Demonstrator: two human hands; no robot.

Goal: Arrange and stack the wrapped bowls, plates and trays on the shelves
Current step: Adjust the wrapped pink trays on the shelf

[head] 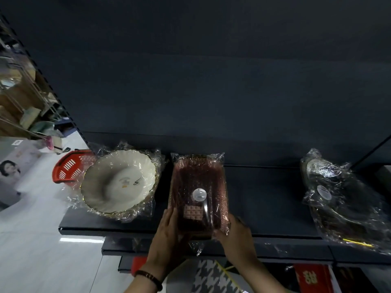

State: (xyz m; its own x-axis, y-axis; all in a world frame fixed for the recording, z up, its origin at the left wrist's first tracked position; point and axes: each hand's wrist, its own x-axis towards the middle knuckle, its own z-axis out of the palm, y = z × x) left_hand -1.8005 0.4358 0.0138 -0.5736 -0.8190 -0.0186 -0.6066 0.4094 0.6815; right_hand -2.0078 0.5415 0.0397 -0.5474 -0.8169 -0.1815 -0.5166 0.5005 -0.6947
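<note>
A dark red rectangular tray (197, 182) in clear wrap lies on the dark shelf (262, 199), with a round white sticker on top. My left hand (167, 235) holds its near left corner with fingers extended along the side. My right hand (234, 235) grips the near right corner. To the left sits a cream scalloped bowl (118, 182) in crinkled wrap, partly overhanging the shelf's left end. At the right end lies a stack of dark wrapped plates (338, 199).
A red plastic basket (67, 168) stands on the pale floor behind the bowl. Lower shelves (296, 250) jut out beneath, with red boxes (313, 278) at the bottom right. A dark back panel rises behind the shelf. Cluttered racks fill the far left.
</note>
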